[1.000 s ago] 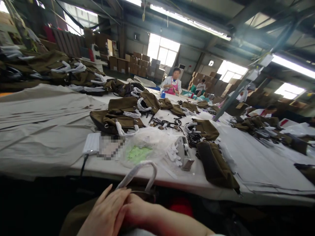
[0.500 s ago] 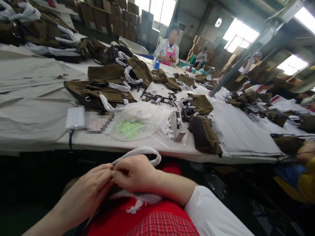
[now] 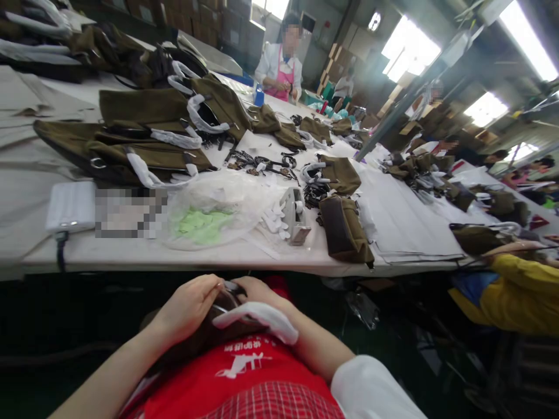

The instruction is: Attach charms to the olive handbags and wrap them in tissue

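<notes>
A brown bag (image 3: 192, 340) with a white-wrapped handle (image 3: 262, 317) rests on my lap against the red apron. My left hand (image 3: 190, 305) is closed on the bag's upper edge, its fingers pressed together. Close by on the right, my right hand (image 3: 257, 291) is at the same edge beside a dark strap piece, fingers curled and partly hidden by the bag. The wrapped handle lies over toward my right forearm.
On the white table (image 3: 305, 265) lie brown bags (image 3: 152, 157), a plastic bag with green pieces (image 3: 203, 224), a metal dispenser (image 3: 296, 215) and dark straps (image 3: 262, 163). A person in a pink apron (image 3: 283, 75) stands beyond; a yellow sleeve (image 3: 524, 285) is at right.
My hands have moved slightly apart and the bag's dark opening now shows between them. The white handle has dropped toward me. The view has shifted to the right.
</notes>
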`<state>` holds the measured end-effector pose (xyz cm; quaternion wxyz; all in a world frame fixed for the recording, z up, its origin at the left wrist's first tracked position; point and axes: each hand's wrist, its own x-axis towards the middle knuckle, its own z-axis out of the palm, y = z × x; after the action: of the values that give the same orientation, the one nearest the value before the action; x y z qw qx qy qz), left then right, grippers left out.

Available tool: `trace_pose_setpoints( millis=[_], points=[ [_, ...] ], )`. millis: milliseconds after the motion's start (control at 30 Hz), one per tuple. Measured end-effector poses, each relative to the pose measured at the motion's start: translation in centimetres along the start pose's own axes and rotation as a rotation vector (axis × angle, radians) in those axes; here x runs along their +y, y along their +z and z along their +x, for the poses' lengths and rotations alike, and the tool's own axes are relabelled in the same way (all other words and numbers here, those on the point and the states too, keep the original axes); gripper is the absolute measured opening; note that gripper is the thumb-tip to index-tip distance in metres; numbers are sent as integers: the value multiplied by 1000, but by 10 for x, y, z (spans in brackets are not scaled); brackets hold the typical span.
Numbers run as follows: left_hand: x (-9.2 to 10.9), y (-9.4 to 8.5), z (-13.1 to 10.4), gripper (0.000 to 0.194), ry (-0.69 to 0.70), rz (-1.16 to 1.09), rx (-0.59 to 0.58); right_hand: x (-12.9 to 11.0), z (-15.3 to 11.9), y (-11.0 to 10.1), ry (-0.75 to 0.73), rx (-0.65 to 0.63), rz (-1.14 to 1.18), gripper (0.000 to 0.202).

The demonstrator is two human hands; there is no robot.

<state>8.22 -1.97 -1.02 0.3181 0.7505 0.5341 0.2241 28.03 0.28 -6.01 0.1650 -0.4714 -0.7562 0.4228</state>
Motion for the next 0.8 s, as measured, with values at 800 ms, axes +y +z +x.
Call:
trace_pose_setpoints(
  millis=[800],
  points=[
    [3,15,10,43,89,-107,-60,99,-20,-122,287,687,-196,23]
  ],
)
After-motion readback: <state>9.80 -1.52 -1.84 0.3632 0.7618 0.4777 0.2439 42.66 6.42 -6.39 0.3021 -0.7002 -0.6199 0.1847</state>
